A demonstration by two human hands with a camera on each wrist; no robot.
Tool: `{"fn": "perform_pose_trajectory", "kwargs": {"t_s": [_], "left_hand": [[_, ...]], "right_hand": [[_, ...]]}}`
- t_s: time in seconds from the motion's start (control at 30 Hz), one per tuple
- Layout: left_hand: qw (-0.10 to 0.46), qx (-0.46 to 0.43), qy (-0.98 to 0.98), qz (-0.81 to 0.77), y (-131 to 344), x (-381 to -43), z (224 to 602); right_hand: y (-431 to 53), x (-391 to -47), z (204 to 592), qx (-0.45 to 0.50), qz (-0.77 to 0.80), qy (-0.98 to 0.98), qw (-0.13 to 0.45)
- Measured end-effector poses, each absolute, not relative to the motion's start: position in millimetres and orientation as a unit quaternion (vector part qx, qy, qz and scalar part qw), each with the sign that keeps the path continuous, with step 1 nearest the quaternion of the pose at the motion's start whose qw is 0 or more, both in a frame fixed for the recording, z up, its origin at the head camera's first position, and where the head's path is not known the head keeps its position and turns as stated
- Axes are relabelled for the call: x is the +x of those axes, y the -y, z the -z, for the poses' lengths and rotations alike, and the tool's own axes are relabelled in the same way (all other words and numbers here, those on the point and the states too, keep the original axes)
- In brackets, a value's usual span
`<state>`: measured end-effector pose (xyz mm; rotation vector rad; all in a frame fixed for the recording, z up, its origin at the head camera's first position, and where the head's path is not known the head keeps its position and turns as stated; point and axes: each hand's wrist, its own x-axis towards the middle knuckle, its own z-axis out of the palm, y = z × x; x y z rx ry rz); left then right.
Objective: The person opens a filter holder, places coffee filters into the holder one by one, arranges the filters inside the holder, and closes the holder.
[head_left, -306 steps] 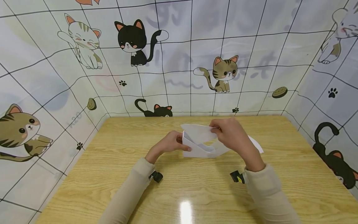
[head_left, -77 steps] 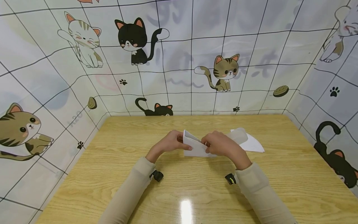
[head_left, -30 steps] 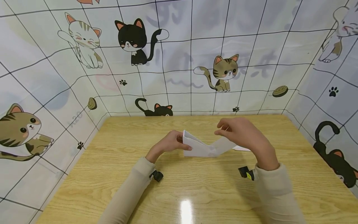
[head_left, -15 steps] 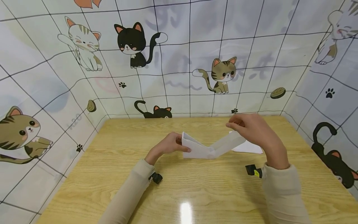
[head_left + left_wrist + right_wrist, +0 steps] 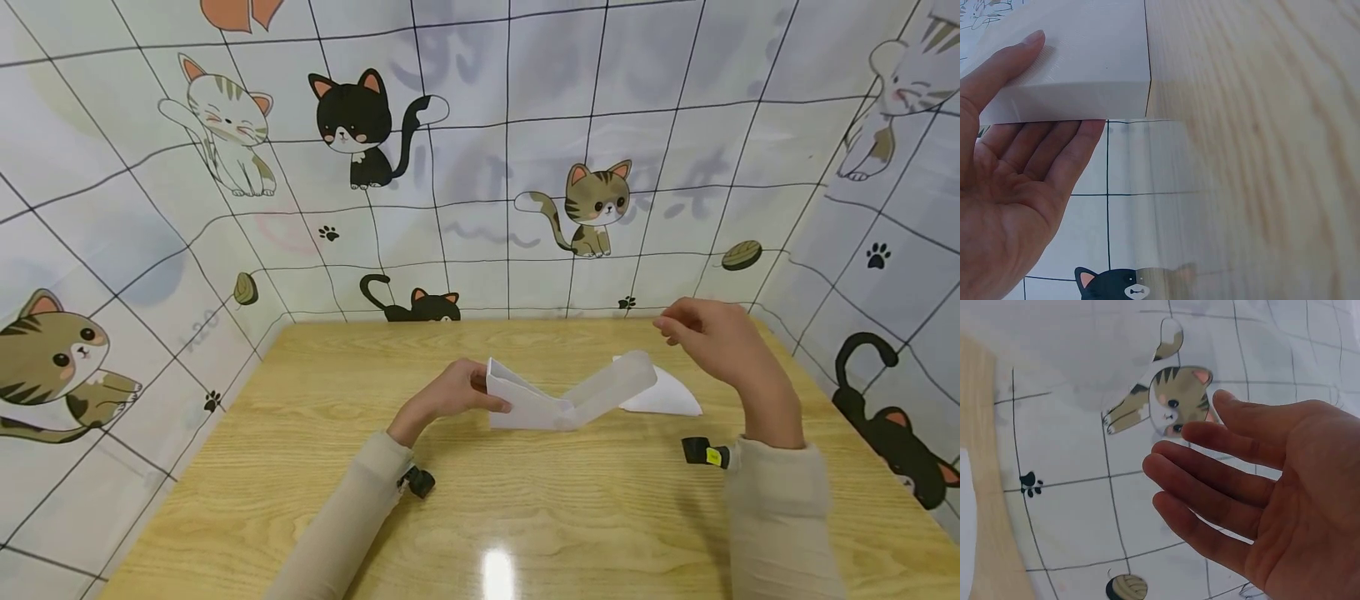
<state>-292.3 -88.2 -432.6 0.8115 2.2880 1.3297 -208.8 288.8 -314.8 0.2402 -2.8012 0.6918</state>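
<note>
In the head view, a white box [image 5: 528,403] with an open, sloping top stands on the table. My left hand [image 5: 455,390] holds its left end, thumb on the near face and fingers behind. The left wrist view shows the thumb [image 5: 1013,65] lying on the white wall of the box [image 5: 1094,59], fingertips tucked behind its edge. From the box's right end a translucent flap with a rounded tip [image 5: 611,385] slants up to the right. My right hand [image 5: 720,342] is raised beyond that flap, holding nothing; its fingers [image 5: 1210,487] are loosely bent in the right wrist view.
A white sheet with a curved edge [image 5: 667,396] lies on the wooden table [image 5: 570,508] behind the flap. A cat-patterned cloth [image 5: 480,167] encloses the back and sides of the table. Small black cameras [image 5: 417,481] sit at both wrists.
Ten seconds ago my right hand held a white piece over the box; later it worked at the box's opening. It has since moved right, past the flap, into the air. The left hand stays put.
</note>
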Motion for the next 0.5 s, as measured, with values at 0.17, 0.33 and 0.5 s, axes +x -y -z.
{"fn": "perform_pose_trajectory", "kwargs": {"t_s": [0.17, 0.33, 0.5], "left_hand": [[0.184, 0.289, -0.812, -0.473, 88, -291, 431], [0.184, 0.288, -0.811, -0.474, 88, -290, 432], [0.183, 0.287, -0.811, -0.475, 88, -290, 434]], "right_hand": [[-307, -215, 326, 0.058, -0.238, 0.965, 0.096], [-323, -225, 345, 0.051, -0.254, 0.965, 0.043], [-339, -232, 367, 0.038, -0.26, 0.965, -0.014]]}}
